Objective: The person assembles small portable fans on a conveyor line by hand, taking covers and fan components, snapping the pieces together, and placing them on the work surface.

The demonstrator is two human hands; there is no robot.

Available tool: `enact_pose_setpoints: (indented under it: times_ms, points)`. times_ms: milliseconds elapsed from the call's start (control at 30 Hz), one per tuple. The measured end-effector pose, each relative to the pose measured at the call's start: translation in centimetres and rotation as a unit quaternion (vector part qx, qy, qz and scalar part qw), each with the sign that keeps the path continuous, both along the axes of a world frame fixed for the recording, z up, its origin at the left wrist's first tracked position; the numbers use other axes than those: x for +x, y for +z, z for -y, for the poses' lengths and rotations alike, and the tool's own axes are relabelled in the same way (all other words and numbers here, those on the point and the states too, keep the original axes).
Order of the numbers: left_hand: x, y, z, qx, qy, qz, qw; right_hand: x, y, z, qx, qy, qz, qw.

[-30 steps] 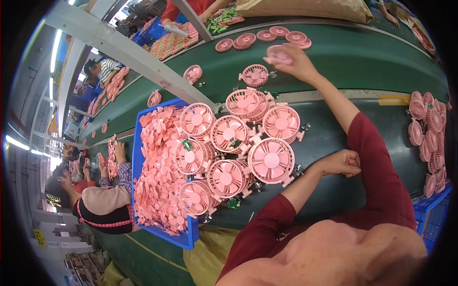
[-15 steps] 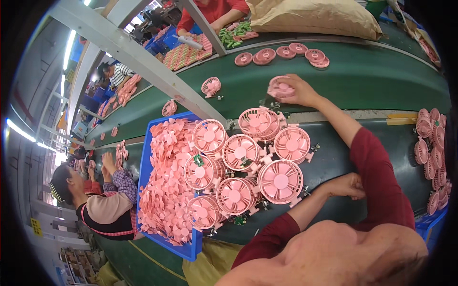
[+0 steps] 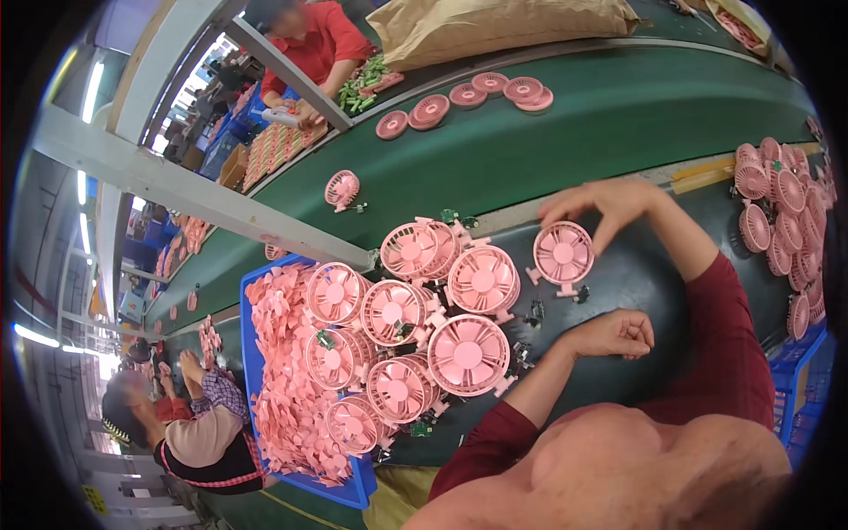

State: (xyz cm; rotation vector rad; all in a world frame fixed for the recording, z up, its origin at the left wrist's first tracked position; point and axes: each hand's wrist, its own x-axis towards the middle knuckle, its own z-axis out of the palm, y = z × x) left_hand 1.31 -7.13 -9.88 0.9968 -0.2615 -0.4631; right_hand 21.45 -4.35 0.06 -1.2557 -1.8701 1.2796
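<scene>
My right hand [image 3: 609, 210] arches over a round pink fan [image 3: 564, 253] on the dark worktop. Its fingers are spread at the fan's upper edge and its thumb lies beside the right rim; whether they touch is hard to tell. A small green circuit board [image 3: 580, 294] hangs at the fan's lower edge. Nearer to me, my left hand [image 3: 622, 334] rests on the worktop, fingers curled in, with nothing visible in them. To its left, several pink fans [image 3: 468, 354] are stacked in groups, face up, with small boards dangling between them.
A blue bin [image 3: 358, 484] of loose pink blades stands left of the stacks. Beyond runs a green belt [image 3: 618, 115] carrying pink fan covers [image 3: 430, 109]. A grey post [image 3: 265, 216] crosses at left. More fans [image 3: 786, 212] pile up at right. Co-workers sit left and across.
My right hand has brought a pink fan from over the green belt down to the dark worktop, and its fingers have spread. My left hand stays curled. The whole view has shifted.
</scene>
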Motion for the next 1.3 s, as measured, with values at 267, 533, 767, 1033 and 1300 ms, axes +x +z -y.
enact_pose_setpoints:
  times_ms: [267, 533, 767, 1033, 1300]
  points:
    - [-0.1, -0.6, 0.9, 0.024, 0.037, 0.046, 0.998, 13.5, -3.7, -18.6, 0.207, -0.36, 0.477, 0.775]
    - [-0.9, -1.6, 1.2, -0.007, 0.06, -0.008, 0.998, 15.1, -7.6, -23.1, 0.012, -0.45, 0.531, 0.718]
    - [-1.1, -0.5, 1.6, 0.034, 0.119, -0.044, 0.991, 18.0, -8.5, -18.1, 0.1, -0.431, 0.537, 0.718]
    - [-0.7, 0.0, 0.4, -0.031, 0.066, -0.054, 0.996, 21.4, -6.5, -11.1, 0.051, -0.375, 0.472, 0.796]
    - [-0.5, -0.2, 0.2, -0.043, 0.059, -0.045, 0.996, 22.3, -5.8, -9.0, 0.012, -0.313, 0.445, 0.839]
